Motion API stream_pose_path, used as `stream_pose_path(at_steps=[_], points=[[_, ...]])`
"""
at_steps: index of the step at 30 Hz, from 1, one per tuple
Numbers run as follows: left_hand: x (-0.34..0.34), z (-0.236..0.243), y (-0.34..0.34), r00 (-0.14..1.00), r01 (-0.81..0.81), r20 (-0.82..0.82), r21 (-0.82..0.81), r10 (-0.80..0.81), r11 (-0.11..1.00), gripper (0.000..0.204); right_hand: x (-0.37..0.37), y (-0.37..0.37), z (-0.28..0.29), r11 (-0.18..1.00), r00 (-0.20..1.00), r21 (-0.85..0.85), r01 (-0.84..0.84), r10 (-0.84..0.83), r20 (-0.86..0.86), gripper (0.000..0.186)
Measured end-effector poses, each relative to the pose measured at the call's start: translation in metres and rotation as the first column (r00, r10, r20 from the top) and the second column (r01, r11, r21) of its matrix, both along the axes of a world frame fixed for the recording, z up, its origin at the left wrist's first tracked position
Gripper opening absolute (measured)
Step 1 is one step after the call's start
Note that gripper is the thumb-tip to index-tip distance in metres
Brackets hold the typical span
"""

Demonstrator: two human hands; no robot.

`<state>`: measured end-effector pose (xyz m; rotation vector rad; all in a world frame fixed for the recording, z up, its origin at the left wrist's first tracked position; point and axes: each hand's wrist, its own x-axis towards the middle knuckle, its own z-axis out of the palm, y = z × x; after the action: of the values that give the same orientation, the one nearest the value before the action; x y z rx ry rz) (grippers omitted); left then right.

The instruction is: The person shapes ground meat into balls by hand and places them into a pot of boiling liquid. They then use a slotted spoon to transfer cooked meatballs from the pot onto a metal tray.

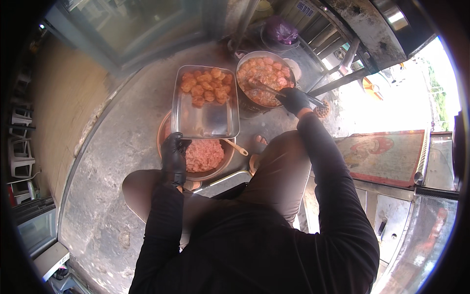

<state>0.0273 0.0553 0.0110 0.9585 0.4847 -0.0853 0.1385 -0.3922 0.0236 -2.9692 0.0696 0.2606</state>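
Observation:
My left hand (174, 156), in a black glove, grips the lower left corner of a steel tray (210, 117) with browned fried pieces (205, 85) heaped at its far end. Beneath the tray is a wide bowl of pink minced mixture (203, 156), with a pale handle (241, 149) sticking out to the right. My gloved right hand (293, 102) is closed on long dark tongs (267, 88) that reach into a round pot (243, 63) of bubbling oil and pinkish-orange pieces, right of the tray.
A purple bag in a basin (281, 32) stands behind the pot, with a round perforated utensil (322, 109) at its right. Metal equipment (362, 29) is upper right, a printed board (377, 157) right, a glass door (132, 27) behind, white stools (22, 142) on the far left.

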Motion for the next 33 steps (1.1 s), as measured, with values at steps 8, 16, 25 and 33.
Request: stream_pose_path(at_steps=[8,16,25,33], points=[[0.001,-0.006,0.005,1.000,0.006,0.011,-0.021,-0.005,1.000,0.017,0.004,0.006,0.008,0.998,0.999,0.067,0.016,-0.020,0.049,0.038],[0.001,-0.006,0.002,1.000,-0.014,0.012,-0.032,0.014,0.999,0.016,0.014,0.034,0.006,0.991,0.997,-0.124,0.042,-0.034,0.063,0.036],[0.002,-0.011,0.004,1.000,-0.013,0.010,-0.022,0.013,1.000,0.014,0.027,-0.023,-0.030,0.903,0.946,0.382,0.199,-0.076,-0.314,0.042],[0.000,-0.007,0.003,1.000,-0.001,0.004,-0.013,0.001,1.000,0.014,0.035,-0.032,-0.073,0.777,0.997,0.629,0.021,0.032,-0.073,0.031]])
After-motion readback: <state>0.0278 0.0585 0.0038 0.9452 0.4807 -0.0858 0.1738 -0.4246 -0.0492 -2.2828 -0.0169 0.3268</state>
